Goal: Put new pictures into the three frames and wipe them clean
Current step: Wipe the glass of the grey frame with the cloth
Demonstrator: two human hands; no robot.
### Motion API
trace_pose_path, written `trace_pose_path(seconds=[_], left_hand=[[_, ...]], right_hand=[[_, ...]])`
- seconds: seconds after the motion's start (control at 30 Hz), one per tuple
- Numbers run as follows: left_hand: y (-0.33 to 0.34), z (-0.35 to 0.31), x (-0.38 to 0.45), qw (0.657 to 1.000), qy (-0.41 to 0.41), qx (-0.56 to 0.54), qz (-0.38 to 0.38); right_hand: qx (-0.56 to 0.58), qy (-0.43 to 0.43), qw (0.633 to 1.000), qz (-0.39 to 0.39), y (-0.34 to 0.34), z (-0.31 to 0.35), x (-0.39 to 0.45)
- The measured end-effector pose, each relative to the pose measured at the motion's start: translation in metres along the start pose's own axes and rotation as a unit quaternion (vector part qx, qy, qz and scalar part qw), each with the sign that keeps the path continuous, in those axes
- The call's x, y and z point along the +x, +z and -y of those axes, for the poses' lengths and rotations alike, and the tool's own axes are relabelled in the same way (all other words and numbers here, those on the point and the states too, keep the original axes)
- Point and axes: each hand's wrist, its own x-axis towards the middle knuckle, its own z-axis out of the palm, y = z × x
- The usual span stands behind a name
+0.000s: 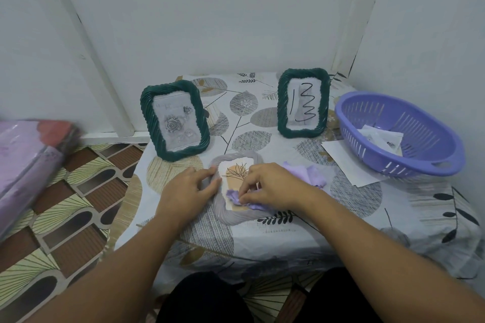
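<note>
A grey rope-edged frame [231, 213] lies flat near the table's front, holding a picture of a line-drawn plant on beige. My left hand [187, 189] presses on its left edge. My right hand [270, 186] pinches a lilac cloth [233, 196] against the glass at the picture's lower part; the cloth's other end bunches to the right [309, 174]. Two dark green frames stand upright behind: the left one [175, 120] shows grey roses, the right one [303, 102] shows black scribbled marks.
A purple slotted basket [399, 133] with papers inside sits at the table's right, with a white sheet [346, 162] under its edge. Walls close in behind and to the right. A pink wrapped bundle [29, 160] lies on the patterned floor at the left.
</note>
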Motion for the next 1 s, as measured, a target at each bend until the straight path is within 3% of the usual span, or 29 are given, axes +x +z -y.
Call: trace_pose_path(seconds=[0.23, 0.4, 0.57, 0.77, 0.93, 1.0], left_hand=[[0.0, -0.001, 0.001, 1.0, -0.005, -0.008, -0.004], [-0.001, -0.001, 0.0, 1.0, -0.003, -0.001, -0.004], [0.0, -0.003, 0.0, 1.0, -0.003, -0.002, -0.003], [-0.002, -0.003, -0.001, 1.0, 0.001, -0.005, -0.005], [-0.002, -0.003, -0.001, 1.0, -0.003, -0.003, -0.004], [-0.003, -0.003, -0.001, 1.0, -0.004, -0.005, -0.005]], right_hand=[[-0.028, 0.017, 0.998, -0.053, 0.007, 0.003, 0.011], [0.021, 0.0, 1.0, 0.018, 0.0, 0.001, 0.003], [-0.018, 0.001, 0.999, -0.046, 0.007, 0.006, 0.012], [0.022, -0.005, 0.999, 0.029, 0.0, 0.004, 0.005], [-0.024, 0.013, 0.998, -0.05, 0.007, 0.003, 0.011], [-0.015, 0.009, 0.999, -0.042, 0.007, 0.003, 0.009]])
